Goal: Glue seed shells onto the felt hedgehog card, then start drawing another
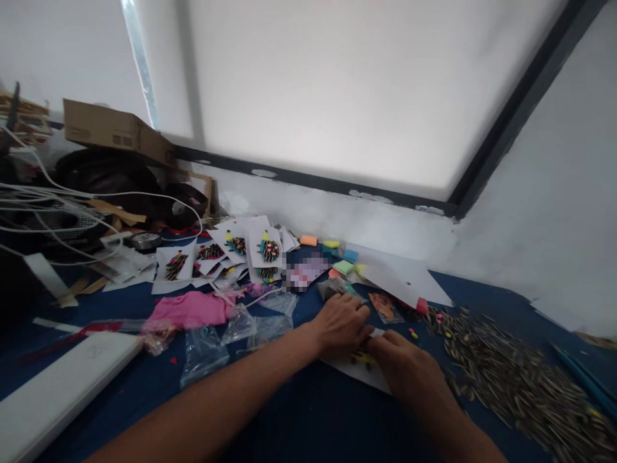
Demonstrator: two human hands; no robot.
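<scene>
My left hand (pixel 342 325) and my right hand (pixel 407 363) meet over a white paper card (pixel 354 372) on the blue cloth. Yellow clay (pixel 361 357) with small dark bits shows on the card between them. The left fingers are curled down at the card's far side. Those of the right hand are pinched together close to the left fingertips; whatever either hand grips is hidden. A heap of striped sunflower seeds (pixel 520 379) spreads to the right. Beyond the left hand lie a grey clay lump (pixel 336 288) and a small bag of orange clay (pixel 385 307).
At the back stand cards with seed-covered figures (pixel 268 247), coloured clay blocks (pixel 308 240) and white sheets (pixel 405 283). Pink clay (pixel 193 310), clear plastic bags (pixel 205 350) and a white box (pixel 72 392) are on the left. Cables (pixel 53 206) and a cardboard box (pixel 116 132) stand behind.
</scene>
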